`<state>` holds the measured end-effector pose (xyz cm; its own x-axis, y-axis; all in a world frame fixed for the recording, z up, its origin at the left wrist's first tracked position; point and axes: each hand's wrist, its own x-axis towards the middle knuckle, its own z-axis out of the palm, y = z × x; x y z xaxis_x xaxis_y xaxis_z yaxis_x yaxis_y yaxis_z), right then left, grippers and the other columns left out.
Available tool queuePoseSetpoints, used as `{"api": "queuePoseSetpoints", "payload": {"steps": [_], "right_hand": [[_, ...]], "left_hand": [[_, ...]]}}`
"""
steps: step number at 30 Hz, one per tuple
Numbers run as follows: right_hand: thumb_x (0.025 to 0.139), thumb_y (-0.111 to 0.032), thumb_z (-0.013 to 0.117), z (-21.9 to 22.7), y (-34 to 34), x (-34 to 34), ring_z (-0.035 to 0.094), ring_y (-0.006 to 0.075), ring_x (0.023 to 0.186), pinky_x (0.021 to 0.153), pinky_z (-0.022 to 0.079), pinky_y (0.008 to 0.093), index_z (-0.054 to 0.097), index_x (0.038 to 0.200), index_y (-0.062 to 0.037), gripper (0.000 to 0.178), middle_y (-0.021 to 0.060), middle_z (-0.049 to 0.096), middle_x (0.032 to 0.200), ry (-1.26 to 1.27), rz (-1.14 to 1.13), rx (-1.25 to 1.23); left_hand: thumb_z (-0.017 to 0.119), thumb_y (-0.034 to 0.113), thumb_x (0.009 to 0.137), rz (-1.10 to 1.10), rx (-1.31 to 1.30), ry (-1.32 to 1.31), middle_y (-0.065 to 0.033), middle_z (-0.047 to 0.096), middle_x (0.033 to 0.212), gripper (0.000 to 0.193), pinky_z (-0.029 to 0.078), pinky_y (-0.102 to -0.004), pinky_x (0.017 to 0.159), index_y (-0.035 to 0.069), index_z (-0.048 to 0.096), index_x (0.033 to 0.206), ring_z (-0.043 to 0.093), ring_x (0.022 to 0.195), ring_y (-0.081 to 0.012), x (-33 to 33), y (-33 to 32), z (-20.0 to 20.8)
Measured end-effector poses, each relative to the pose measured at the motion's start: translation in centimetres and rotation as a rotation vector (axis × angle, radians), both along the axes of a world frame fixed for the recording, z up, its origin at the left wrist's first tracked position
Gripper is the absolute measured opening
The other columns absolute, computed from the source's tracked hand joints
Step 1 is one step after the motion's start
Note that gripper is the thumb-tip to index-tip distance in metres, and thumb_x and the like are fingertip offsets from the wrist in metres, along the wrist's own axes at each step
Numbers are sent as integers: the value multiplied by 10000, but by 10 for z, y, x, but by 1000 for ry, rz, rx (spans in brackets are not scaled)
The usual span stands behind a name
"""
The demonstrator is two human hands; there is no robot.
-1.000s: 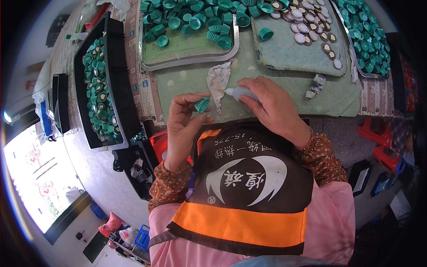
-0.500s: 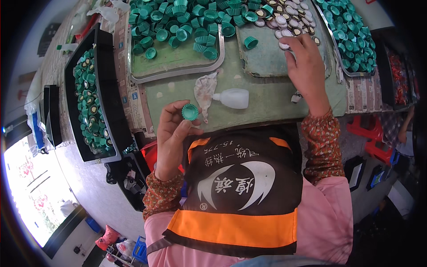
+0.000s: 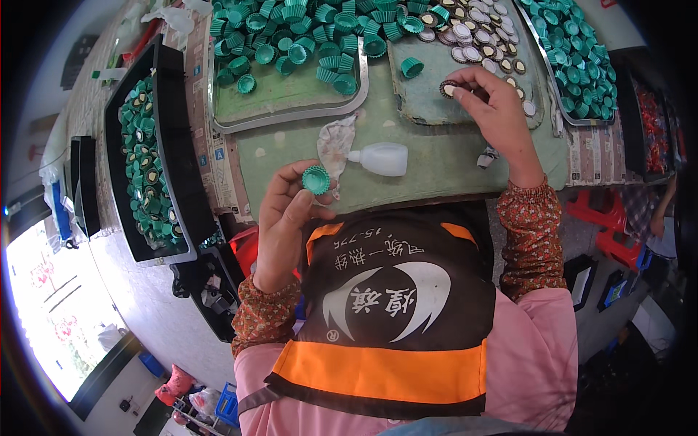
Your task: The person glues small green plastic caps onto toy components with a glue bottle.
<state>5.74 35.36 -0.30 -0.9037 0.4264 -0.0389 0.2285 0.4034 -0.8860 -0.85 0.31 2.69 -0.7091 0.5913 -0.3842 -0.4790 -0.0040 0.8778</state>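
Observation:
In my left hand (image 3: pixel 285 218), a small green fluted cup (image 3: pixel 316 180) is pinched between thumb and fingers, its hollow side facing up. My right hand (image 3: pixel 503 112) pinches a small round disc (image 3: pixel 448 89) with a dark crinkled rim and a pale middle, above the worn green board (image 3: pixel 429 102). Beyond that hand lies a loose spread of similar discs (image 3: pixel 471 54), some white side up, some dark with pale centres. One loose green cup (image 3: pixel 411 67) lies on the board, left of the right hand.
A metal-rimmed tray (image 3: pixel 291 120) heaped with green cups stands at the far left of centre. A white squeeze bottle (image 3: pixel 383 159) and a stained cloth (image 3: pixel 336 142) lie in front. A black bin (image 3: pixel 174 145) of filled cups is at left, another cup tray (image 3: pixel 574 122) at right.
My right hand has drawn back from the disc pile and now holds a disc. A few discs have spread nearer along the board's right side. The left hand keeps its cup, nearly still.

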Motion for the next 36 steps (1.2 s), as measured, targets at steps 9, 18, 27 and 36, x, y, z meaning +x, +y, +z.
{"api": "queuePoseSetpoints", "payload": {"steps": [9, 18, 27, 36], "right_hand": [[878, -105, 729, -4, -10, 5, 651, 298, 911, 798, 527, 433, 649, 1060, -72, 202, 82, 687, 915, 59, -5, 732], [865, -160, 759, -8, -17, 6, 610, 323, 990, 831, 528, 434, 626, 1091, -73, 277, 100, 601, 1009, -14, 37, 713], [863, -95, 754, 26, -44, 9, 600, 334, 958, 820, 508, 441, 626, 1129, -53, 298, 100, 613, 995, 138, 151, 335], [826, -68, 759, 52, -129, 18, 591, 333, 962, 818, 512, 408, 583, 1217, -19, 432, 139, 588, 1048, 359, 513, 279]], "left_hand": [[530, 156, 1055, -24, 4, -2, -124, 660, 1222, 420, 580, -288, 876, 4, 467, 1441, 642, 1034, -138, 2, 1, 0], [525, 192, 1076, -11, 81, -74, -115, 658, 1201, 408, 591, -296, 872, 6, 491, 1438, 638, 1020, -131, 5, -1, -5], [543, 307, 1079, -30, 231, -346, -133, 634, 1258, 536, 596, -311, 851, 17, 434, 1516, 641, 1002, -147, 7, -3, -13], [564, 311, 1071, -76, 300, -432, -97, 625, 1235, 541, 605, -293, 818, 16, 421, 1501, 657, 992, -151, 11, -3, -21]]}}
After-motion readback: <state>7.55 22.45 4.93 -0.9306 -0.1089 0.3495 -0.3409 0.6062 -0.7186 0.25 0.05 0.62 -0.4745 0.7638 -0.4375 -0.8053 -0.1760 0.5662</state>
